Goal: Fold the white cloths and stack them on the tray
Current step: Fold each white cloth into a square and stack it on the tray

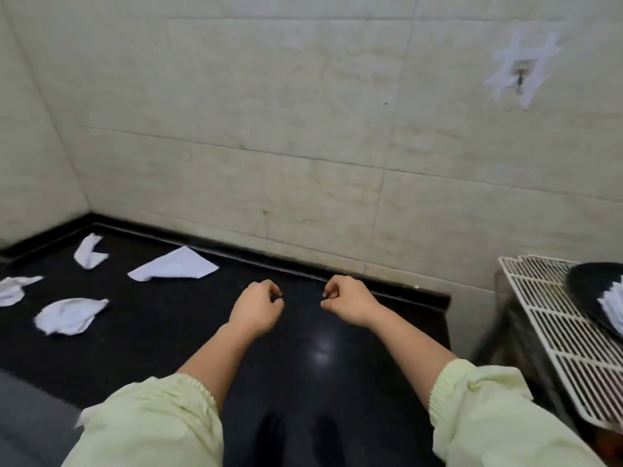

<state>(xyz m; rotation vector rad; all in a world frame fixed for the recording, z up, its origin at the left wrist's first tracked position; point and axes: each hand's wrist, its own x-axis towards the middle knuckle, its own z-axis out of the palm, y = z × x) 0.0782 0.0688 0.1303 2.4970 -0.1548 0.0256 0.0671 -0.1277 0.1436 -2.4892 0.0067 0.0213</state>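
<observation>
Head view: both hands out over a black glossy countertop [320,365], empty. Left hand [258,306] curled into a loose fist, fingers tucked in, gripping nothing. Right hand [349,299] same, loosely closed, nothing held. The two are near each other, not touching. Pale yellow-green sleeves [151,423] pushed up the forearms.

Four white cloths lie unfolded on the counter, left side, well apart from the hands. Crumpled cloth [69,315] nearest, bunched with wrinkles. Flat cloth [173,266] by the back edge, spread in a rough triangle. Twisted cloth [88,251] in the far corner, rolled up on itself. Edge cloth [13,289] cut off by the frame, crumpled.

On the right, a dark tray [593,291] sits on a white wire rack [556,325], with stacked white cloths [613,306] on it, layered edges showing, partly out of frame.
</observation>
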